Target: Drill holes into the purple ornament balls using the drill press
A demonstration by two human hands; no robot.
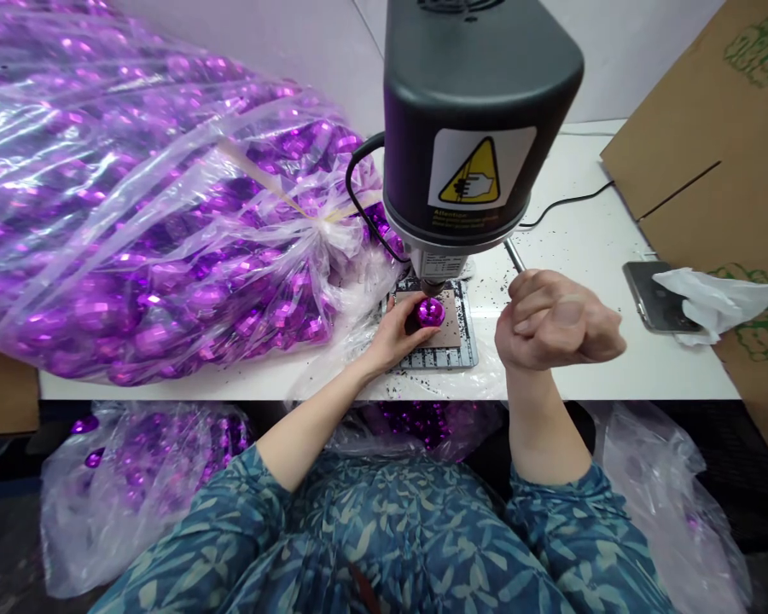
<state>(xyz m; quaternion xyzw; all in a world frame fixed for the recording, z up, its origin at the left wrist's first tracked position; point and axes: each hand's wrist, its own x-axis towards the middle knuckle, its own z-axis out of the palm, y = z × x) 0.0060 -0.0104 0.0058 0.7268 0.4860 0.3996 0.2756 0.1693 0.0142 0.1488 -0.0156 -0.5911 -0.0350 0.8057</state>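
Under the black bench drill press, my left hand holds a small shiny purple ball between thumb and fingers. The ball rests on a brown board laid over the slotted metal base. Directly above the ball is the machine's chuck, its tip close to or touching the ball. To the right, my right hand is closed in a fist around the end of the metal lever; the grip end itself is hidden inside the fingers.
A huge clear bag of purple faceted balls fills the left. Dark shavings are scattered over the white table. At right lie a phone, a crumpled tissue and a cardboard box. Another bag of purple balls hangs below the edge.
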